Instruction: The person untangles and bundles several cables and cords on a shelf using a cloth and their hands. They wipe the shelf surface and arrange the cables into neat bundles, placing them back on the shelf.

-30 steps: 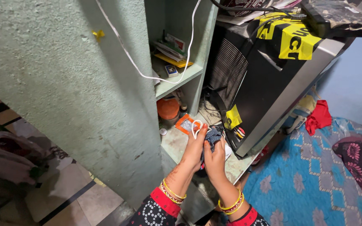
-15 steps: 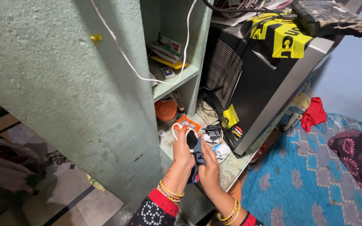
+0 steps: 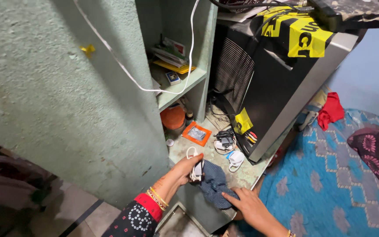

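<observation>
At the front edge of the green concrete ledge [image 3: 246,175], beside the textured wall [image 3: 66,109], the left hand [image 3: 183,169] is closed around a small bundle with a white cord loop [image 3: 191,152], its fingers wrapped over the top of a dark blue dotted cloth [image 3: 215,186]. The right hand [image 3: 251,207] lies nearly flat, fingers extended and pressing on the lower fold of the same cloth (it clasps nothing that can be seen). The cloth drapes over the ledge's rim, limp and creased; it is judged light, soft and not fragile, best taken by a pinch at a corner or hem. Further back on the ledge lie an orange-framed packet [image 3: 197,133], a coiled charger [image 3: 224,141] and a white earphone case [image 3: 235,159], all apart from the hands.
</observation>
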